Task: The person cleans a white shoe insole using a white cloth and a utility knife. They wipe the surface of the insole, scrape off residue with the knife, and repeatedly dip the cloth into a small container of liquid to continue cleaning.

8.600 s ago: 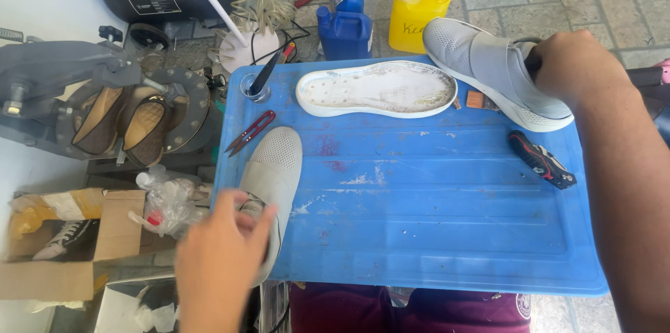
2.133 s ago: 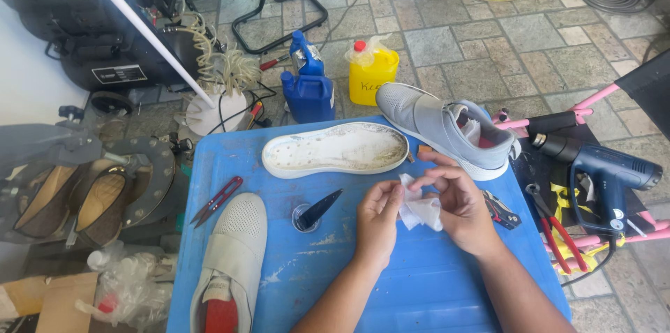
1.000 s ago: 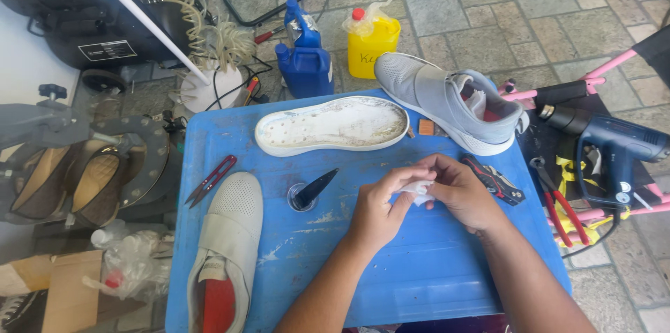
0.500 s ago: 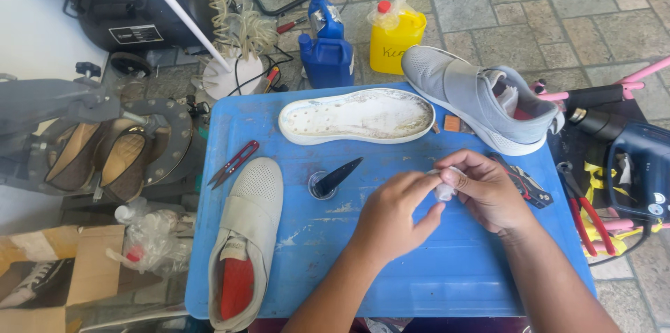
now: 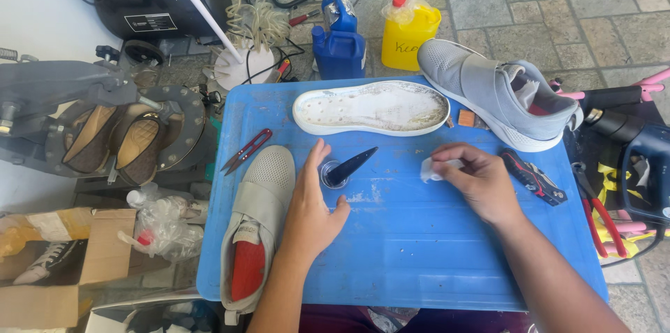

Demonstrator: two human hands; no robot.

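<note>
My right hand (image 5: 474, 179) pinches a small white wad of tissue (image 5: 429, 169) just above the blue board (image 5: 447, 263). My left hand (image 5: 310, 204) lies open and flat on the board, its fingertips beside a small round pot (image 5: 328, 174) with a dark pointed blade (image 5: 356, 163) resting in it. A pale shoe upper with a red lining (image 5: 255, 228) lies just left of that hand. A detached white sole (image 5: 371, 107) lies across the far side of the board, and a grey shoe (image 5: 499, 92) sits at the far right corner.
Red snips (image 5: 244, 150) lie at the board's left edge and a folding knife (image 5: 534, 178) at its right. Blue bottles (image 5: 340, 40) and a yellow jug (image 5: 408, 36) stand behind. A heat gun (image 5: 638, 151) and red pliers (image 5: 601, 218) are at right, a shoe press (image 5: 105, 130) at left.
My hands have come apart. The left one left the tissue and dropped flat beside the pot, while the right keeps the tissue near the board.
</note>
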